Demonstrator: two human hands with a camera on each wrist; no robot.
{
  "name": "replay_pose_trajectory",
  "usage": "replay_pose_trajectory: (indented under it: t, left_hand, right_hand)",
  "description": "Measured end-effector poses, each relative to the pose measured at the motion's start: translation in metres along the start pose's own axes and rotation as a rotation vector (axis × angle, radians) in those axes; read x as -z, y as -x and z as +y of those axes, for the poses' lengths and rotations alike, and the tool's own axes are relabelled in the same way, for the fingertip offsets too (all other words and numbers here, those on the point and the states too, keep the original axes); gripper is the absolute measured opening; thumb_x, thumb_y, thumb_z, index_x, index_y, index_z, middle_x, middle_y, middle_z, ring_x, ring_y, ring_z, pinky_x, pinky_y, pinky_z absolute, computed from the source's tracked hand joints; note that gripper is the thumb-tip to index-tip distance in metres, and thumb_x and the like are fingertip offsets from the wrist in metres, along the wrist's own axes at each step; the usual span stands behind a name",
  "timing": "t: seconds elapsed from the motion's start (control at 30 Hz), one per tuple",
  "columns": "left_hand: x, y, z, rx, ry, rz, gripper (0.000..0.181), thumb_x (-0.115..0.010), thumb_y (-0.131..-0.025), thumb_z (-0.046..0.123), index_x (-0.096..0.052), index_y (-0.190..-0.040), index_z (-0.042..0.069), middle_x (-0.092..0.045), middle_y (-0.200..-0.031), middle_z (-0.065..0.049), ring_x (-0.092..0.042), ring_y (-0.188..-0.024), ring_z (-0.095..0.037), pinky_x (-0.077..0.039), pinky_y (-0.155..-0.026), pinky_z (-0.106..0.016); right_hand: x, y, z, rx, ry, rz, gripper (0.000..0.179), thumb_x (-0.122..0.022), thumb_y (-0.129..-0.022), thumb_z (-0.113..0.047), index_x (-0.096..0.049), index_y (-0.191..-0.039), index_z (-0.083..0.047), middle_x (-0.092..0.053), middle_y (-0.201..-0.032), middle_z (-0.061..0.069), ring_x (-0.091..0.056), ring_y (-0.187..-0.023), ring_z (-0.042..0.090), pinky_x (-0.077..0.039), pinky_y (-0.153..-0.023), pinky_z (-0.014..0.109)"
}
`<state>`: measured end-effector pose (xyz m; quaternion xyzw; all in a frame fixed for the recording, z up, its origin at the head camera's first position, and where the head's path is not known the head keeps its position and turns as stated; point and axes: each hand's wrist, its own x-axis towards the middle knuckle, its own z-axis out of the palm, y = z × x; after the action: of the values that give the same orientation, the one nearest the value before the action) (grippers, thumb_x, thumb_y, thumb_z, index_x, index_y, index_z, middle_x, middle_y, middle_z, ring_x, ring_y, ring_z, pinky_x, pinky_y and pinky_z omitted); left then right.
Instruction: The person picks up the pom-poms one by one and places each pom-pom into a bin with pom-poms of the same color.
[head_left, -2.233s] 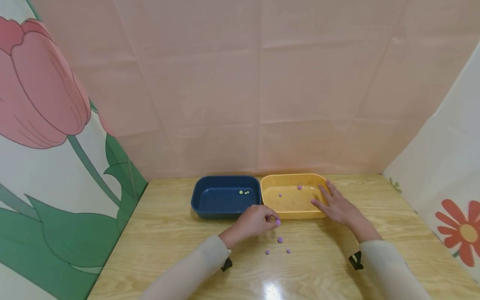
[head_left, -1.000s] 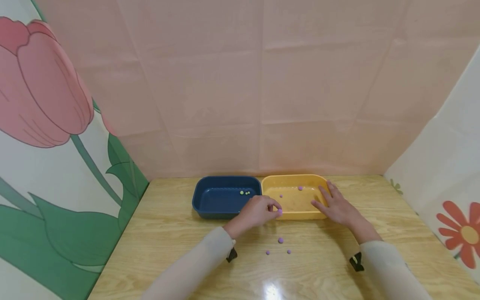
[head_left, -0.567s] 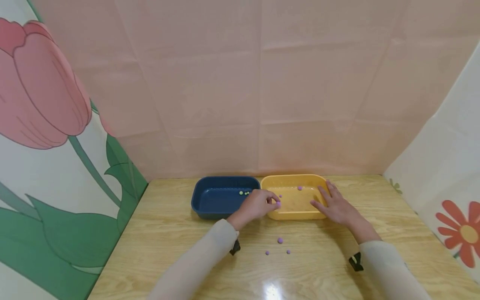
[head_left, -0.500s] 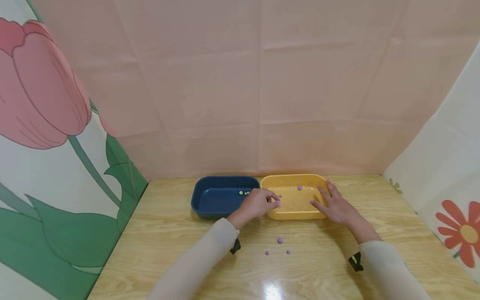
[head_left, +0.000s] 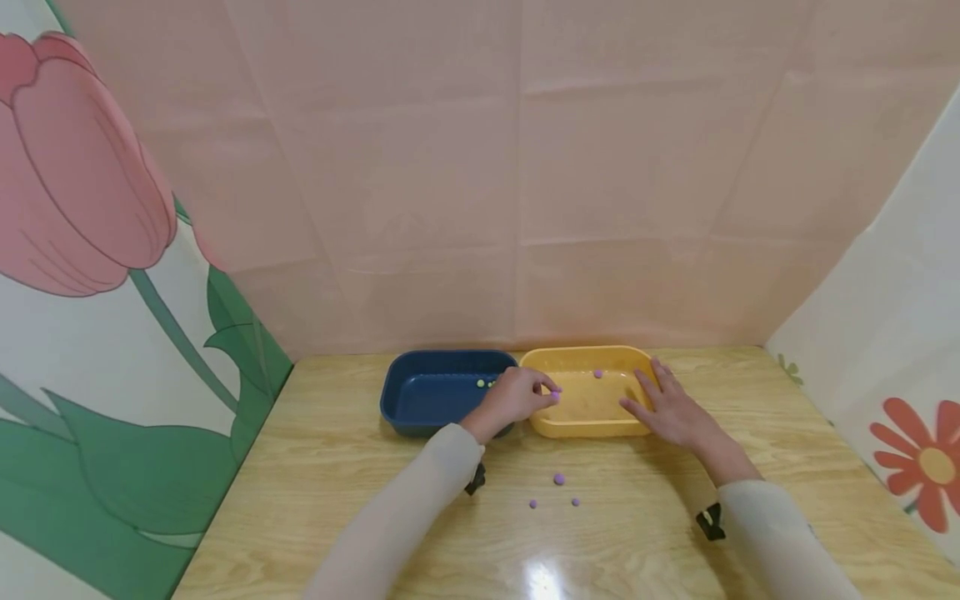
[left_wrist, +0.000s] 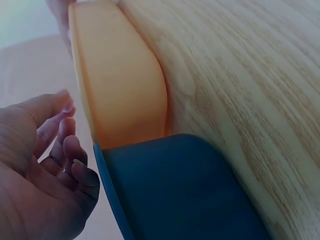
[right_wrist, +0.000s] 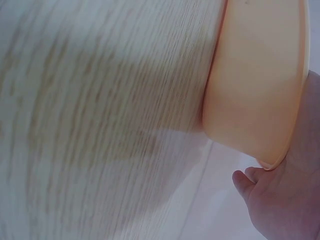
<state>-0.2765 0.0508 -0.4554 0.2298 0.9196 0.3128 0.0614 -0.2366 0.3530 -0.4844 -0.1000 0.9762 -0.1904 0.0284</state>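
Observation:
My left hand [head_left: 514,395] pinches a small purple ball [head_left: 556,397] between thumb and fingertips, over the left part of the yellow tray [head_left: 588,430]. In the left wrist view the left hand [left_wrist: 45,165] is beside the trays' rims, its fingers bent. My right hand [head_left: 677,414] rests at the right end of the yellow tray, fingers spread over its rim. The right wrist view shows that hand [right_wrist: 285,200] against the tray's corner. Another purple ball [head_left: 597,374] lies inside the yellow tray.
Left of the yellow tray stands a dark blue tray [head_left: 397,423] holding small green balls [head_left: 481,383], partly hidden by my left hand. Three purple balls, the largest one [head_left: 558,479] farthest back, lie on the wooden table [head_left: 330,500] in front. A pink cloth [head_left: 420,208] hangs behind.
My left hand has moved forward with the purple ball, from in front of the yellow tray to over it. It now hides a ball seen earlier inside. The right hand stays put.

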Motion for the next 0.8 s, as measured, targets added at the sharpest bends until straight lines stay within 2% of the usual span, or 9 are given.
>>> replay_pose_trajectory:
  t: [0.13, 0.27, 0.43, 0.57, 0.8]
  left_hand:
    - [0.002, -0.002, -0.001, -0.003, -0.019, 0.007, 0.017, -0.071, -0.095, 0.041, -0.081, -0.103, 0.029, -0.06, -0.072, 0.009, -0.051, -0.059, -0.008, -0.041, -0.052, -0.023]
    - [0.002, -0.004, -0.003, -0.003, -0.012, 0.002, 0.019, -0.07, -0.096, 0.041, -0.08, -0.105, 0.027, -0.06, -0.073, 0.009, -0.052, -0.06, -0.008, -0.042, -0.052, -0.023]
    - [0.003, -0.005, -0.005, -0.007, 0.003, -0.02, 0.032, -0.07, -0.097, 0.038, -0.074, -0.125, 0.024, -0.061, -0.078, 0.01, -0.053, -0.06, -0.007, -0.043, -0.05, -0.024]
    - [0.006, -0.003, -0.005, -0.003, -0.014, -0.035, 0.046, -0.07, -0.097, 0.038, -0.063, -0.141, 0.027, -0.06, -0.076, 0.008, -0.053, -0.057, -0.008, -0.042, -0.048, -0.024]
    - [0.013, 0.002, -0.005, -0.034, -0.054, -0.014, 0.05, -0.071, -0.097, 0.036, -0.058, -0.145, 0.029, -0.06, -0.073, 0.008, -0.053, -0.056, -0.009, -0.042, -0.049, -0.025]
  right_hand:
    - [0.0, 0.0, -0.002, -0.001, -0.001, 0.003, 0.09, -0.041, -0.103, -0.062, -0.015, -0.16, 0.003, 0.012, -0.165, 0.029, 0.004, -0.15, 0.054, -0.017, -0.108, 0.078]
    - [-0.001, -0.001, 0.0, 0.0, -0.003, 0.005, 0.09, -0.041, -0.103, -0.062, -0.015, -0.16, 0.003, 0.012, -0.165, 0.029, 0.004, -0.15, 0.054, -0.018, -0.107, 0.078]
    - [-0.002, -0.002, 0.003, 0.0, -0.001, 0.008, 0.091, -0.04, -0.103, -0.062, -0.015, -0.16, 0.003, 0.011, -0.165, 0.03, 0.003, -0.149, 0.055, -0.018, -0.108, 0.078]
    - [-0.003, -0.002, 0.003, -0.005, -0.006, 0.005, 0.091, -0.04, -0.103, -0.063, -0.015, -0.16, 0.003, 0.012, -0.165, 0.029, 0.003, -0.149, 0.055, -0.016, -0.108, 0.078]
    - [-0.003, -0.002, 0.003, -0.006, -0.017, 0.007, 0.091, -0.04, -0.102, -0.064, -0.015, -0.16, 0.002, 0.012, -0.165, 0.029, 0.003, -0.149, 0.055, -0.015, -0.107, 0.079]
